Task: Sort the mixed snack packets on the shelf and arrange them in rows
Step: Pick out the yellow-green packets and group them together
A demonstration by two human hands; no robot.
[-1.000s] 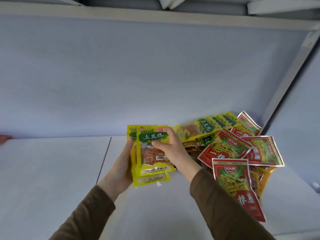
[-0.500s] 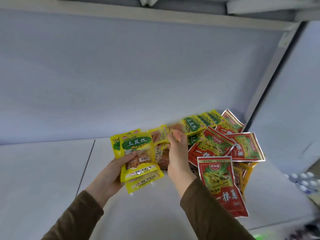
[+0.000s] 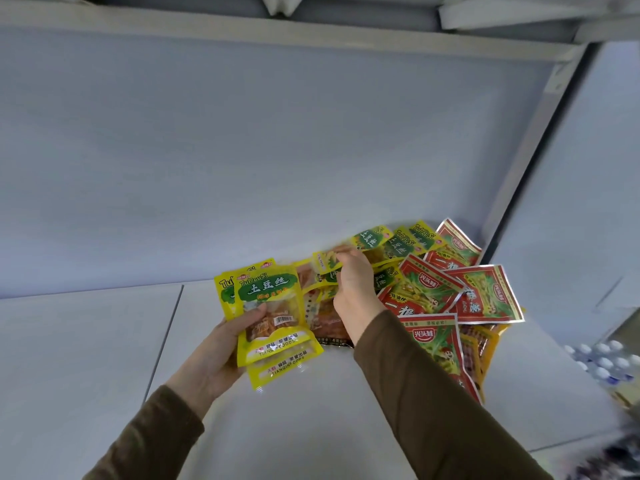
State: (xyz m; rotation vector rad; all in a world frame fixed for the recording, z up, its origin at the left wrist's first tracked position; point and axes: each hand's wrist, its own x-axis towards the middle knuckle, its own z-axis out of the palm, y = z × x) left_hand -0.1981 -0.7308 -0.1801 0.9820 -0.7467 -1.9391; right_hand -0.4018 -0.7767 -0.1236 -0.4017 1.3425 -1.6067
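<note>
In the head view, the left hand (image 3: 221,351) sits at lower centre of the frame, its fingers (image 3: 254,315) clamped on a small stack of yellow packets (image 3: 268,306) held just above the white shelf (image 3: 86,358). The front packet shows a green banner with "TuDouSi" and the characters "土豆丝", a barcode on its clear window, and "TIANQINFOODS" along the bottom strip; the same strip shows on a packet behind it, poking out lower down. The right hand (image 3: 353,289), right of centre, reaches into the mixed pile (image 3: 433,292) that lies on the shelf toward its right end, against the back wall and the side panel. Its fingers (image 3: 343,259) are closed on the edge of another yellow packet (image 3: 367,242), which is blurred though its green banner shows. More yellow "TuDouSi" packets (image 3: 412,237) lie at the top of the pile. Red packets (image 3: 485,296) with silver edges cover its right side; they carry a red oval logo reading "光头娃" and large white characters, "一根" legible. A dark brownish packet (image 3: 329,323) lies under the right wrist. Both sleeves are brown.
</note>
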